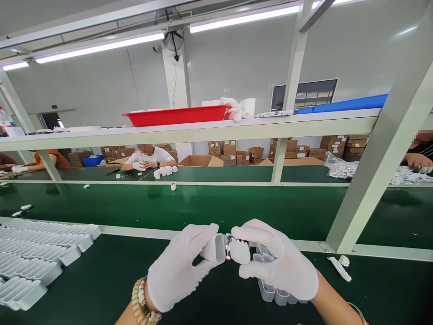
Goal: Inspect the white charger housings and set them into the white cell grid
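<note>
two gloved hands [184, 266] [279, 262] hold small white parts [216, 249] [239, 252] together.

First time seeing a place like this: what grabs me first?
Front and center, the white-gloved left hand holds a hollow white casing, facing a rounded white piece in the right hand. Above, a bright red tray sits on a long shelf; lower left, rows of pale casings line the green table.

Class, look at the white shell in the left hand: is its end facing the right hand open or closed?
Open: on the white shell in the left hand, a rim surrounds a hollow facing the right hand.
</note>
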The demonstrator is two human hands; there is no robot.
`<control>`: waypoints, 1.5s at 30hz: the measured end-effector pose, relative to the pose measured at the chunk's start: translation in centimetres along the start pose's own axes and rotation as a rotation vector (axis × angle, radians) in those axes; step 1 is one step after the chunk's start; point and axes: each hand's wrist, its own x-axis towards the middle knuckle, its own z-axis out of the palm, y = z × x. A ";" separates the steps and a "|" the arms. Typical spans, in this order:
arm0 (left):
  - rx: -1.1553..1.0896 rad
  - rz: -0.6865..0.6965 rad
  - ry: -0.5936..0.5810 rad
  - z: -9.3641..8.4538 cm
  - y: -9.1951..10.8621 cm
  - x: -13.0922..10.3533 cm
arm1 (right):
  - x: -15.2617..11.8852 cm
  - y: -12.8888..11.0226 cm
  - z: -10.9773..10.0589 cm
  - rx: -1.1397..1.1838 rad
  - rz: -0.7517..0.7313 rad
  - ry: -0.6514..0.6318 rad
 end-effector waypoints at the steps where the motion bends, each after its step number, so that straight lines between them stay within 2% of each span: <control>1: -0.002 0.010 0.005 -0.1 0.1 0.0 | -0.1 -0.1 0.0 -0.013 0.019 -0.004; 7: -0.011 0.040 0.031 -0.2 0.5 0.0 | 0.0 -0.7 0.4 -0.009 0.044 -0.030; 13: -0.019 0.032 0.030 -0.3 0.7 0.2 | -0.1 -1.2 0.2 -0.036 0.255 -0.100; 22: -0.028 0.018 0.005 -0.5 0.9 0.0 | 0.0 -1.9 0.1 -0.160 0.376 -0.145; 27: -0.074 0.037 0.019 -0.6 1.4 0.6 | 0.3 -2.1 0.1 -0.220 0.337 -0.158; 30: -0.084 0.026 0.019 -0.6 1.3 0.8 | 0.1 -1.9 0.4 -0.266 0.309 -0.120; 35: -0.057 0.018 0.058 -0.2 1.0 0.4 | -0.2 -1.7 1.2 -0.264 0.216 0.055; 39: -0.055 -0.005 0.119 0.1 1.1 0.1 | 0.1 -1.9 2.0 -0.388 0.091 0.159; 45: -0.079 -0.076 0.158 0.6 1.3 -0.2 | 1.8 -3.6 2.0 -0.527 0.022 0.084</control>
